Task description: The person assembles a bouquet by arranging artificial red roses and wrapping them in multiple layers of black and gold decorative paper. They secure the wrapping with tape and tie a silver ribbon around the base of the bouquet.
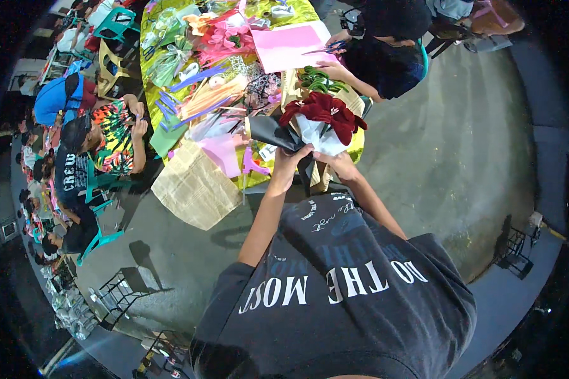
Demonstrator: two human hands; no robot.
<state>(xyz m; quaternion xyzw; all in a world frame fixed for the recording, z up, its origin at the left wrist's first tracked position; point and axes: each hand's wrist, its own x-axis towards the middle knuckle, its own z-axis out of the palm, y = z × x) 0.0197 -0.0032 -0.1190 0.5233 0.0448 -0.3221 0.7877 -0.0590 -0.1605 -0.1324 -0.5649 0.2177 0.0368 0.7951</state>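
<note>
A table under a yellow cover [303, 11] bears purple strips [199, 78], green paper [164, 137] and a pink-purple glue gun [253, 163].

Bright yellow tablecloth [305, 9], black fisheye rim
Pale sheen streaks the concrete floor [449, 164]; bluish lens flare [76, 360] crosses the lower left; outer edges bend and dim.

Forearms [265, 218] reach forward, left hand [291, 163] and right hand [339, 163] close together, fingers [305, 150] curled.

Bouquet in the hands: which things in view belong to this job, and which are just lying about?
Belonging to the job:
- dark red flowers
- white wrap
- black wrap, held with the flowers in both hands

Seemingly lying about:
- newspaper-print sheet
- purple strips
- green sheet
</note>
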